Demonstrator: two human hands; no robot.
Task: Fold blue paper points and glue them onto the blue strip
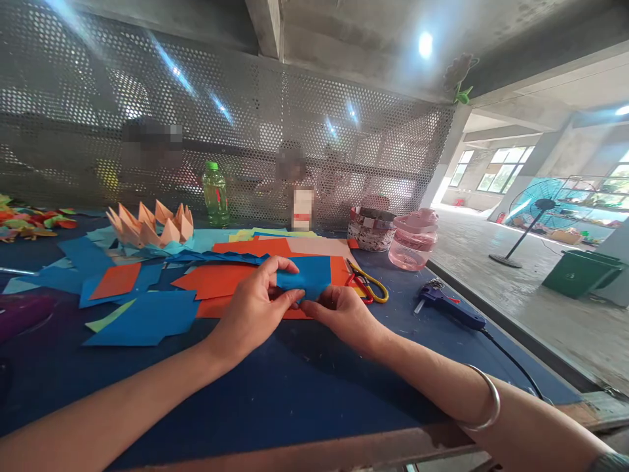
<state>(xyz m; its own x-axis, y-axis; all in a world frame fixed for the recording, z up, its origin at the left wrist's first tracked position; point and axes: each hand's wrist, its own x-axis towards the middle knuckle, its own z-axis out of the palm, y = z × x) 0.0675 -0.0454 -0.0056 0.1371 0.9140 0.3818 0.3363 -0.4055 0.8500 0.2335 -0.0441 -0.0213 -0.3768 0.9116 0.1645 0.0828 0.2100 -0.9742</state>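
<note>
Pinched in both the left hand (260, 298) and right hand (350, 318): a blue paper piece (314, 272), thumbs at its lower edge. It's overlapping some orange sheets (219, 280) from this angle, scissors (360, 273) lying near the right hand.

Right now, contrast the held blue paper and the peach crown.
The paper is blue; the crown, mostly peach. The paper shows a squared corner; the crown is a ring of points. The left hand and right hand hold the paper; neither touches the crown. Both look made of paper.
</note>
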